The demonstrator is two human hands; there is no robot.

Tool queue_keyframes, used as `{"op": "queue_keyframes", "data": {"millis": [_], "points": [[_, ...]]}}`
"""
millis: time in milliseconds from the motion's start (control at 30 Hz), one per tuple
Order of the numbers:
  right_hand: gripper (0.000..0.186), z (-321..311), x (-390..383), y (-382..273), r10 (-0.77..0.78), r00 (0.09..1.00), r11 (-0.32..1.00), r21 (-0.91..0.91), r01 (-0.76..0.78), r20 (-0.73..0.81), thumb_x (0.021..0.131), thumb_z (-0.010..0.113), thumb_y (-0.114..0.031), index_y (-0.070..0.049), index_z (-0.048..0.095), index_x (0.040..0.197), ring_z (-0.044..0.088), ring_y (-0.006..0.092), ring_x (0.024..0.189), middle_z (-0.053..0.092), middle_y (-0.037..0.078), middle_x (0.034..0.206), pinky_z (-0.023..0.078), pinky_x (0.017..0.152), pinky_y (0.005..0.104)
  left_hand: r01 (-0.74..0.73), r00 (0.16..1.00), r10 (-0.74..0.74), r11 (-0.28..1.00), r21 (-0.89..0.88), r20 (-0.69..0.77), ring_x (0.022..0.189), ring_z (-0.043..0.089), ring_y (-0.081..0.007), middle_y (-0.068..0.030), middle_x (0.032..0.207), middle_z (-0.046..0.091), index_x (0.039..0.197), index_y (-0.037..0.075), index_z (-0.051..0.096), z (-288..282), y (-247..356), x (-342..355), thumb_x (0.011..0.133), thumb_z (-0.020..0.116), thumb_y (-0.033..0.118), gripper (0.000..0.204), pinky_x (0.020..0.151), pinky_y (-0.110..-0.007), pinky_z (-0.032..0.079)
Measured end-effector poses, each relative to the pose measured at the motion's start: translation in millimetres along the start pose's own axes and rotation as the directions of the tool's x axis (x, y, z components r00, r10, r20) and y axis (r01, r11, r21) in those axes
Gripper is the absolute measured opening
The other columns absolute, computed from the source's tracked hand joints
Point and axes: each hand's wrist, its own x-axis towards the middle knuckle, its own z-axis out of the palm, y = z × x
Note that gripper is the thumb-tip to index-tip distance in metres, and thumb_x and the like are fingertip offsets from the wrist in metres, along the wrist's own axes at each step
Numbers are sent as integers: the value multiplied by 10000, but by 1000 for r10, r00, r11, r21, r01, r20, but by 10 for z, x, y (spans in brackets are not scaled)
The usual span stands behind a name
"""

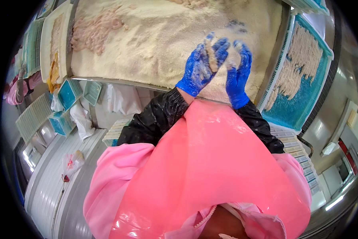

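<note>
My left hand point(198, 69), in a blue glove dusted with crumbs, has its fingers round a breaded strip point(210, 53). My right hand point(238, 75), gloved the same way, is just beside it, fingers curled at a pale crumb-coated lump point(233, 57); whether it grips this is unclear. Both are over a large steel-edged tray of pale crumbs point(151, 40), with raw pink strips point(95, 30) at its left.
A blue mesh tray point(294, 107) with rows of coated strips point(300, 51) is on the right. At left are a white board point(49, 28), blue crates point(69, 93), white bags point(121, 99) and a steel conveyor point(53, 179). Another person's pink sleeve point(15, 91) shows at far left.
</note>
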Motion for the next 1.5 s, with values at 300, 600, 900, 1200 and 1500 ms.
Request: {"op": "queue_keyframes", "data": {"millis": [300,600,900,1200,1500], "points": [[560,810,125,92,-49,864,993,-68,96,502,895,423,-283,-73,298,1400,148,284,1380,254,132,1464,69,1102,410,-243,938,290,942,233,-192,1092,515,-210,-112,1225,527,1246,71,471,-448,195,-170,961,393,328,392,958,-334,407],[529,2059,198,198,-278,486,741,-137,657,829,814,579,-346,-227,442,1311,363,306,1246,370,78,1387,269,1004,518,-535,845,534,842,-72,-36,942,591,-82,-36,1169,594,1263,76,485,-941,1957,-1142,946,446,234,357,745,-209,489],[284,1913,998,443,163,616,936,76,-343,771,805,608,-106,-88,627,1088,609,236,906,628,87,1073,468,819,307,-664,722,613,744,-75,-321,720,578,-42,6,1047,639,1278,153,482,-697,2242,-1128,943,447,287,363,609,-187,480],[215,3348,1261,179,-342,692,584,-433,687,636,750,623,-284,-200,674,942,505,238,915,617,13,844,316,789,430,-570,819,570,800,-186,-59,792,586,-53,-1,1067,616,1288,133,463,-833,2320,-910,960,431,220,341,639,-184,484],[216,2680,798,113,117,801,945,182,-271,587,784,677,-202,-67,658,952,582,158,786,629,64,897,455,722,310,-712,689,658,694,-111,-304,1105,517,-194,-63,1256,508,1302,90,433,-634,2194,-697,975,366,227,362,953,-352,444]]}}
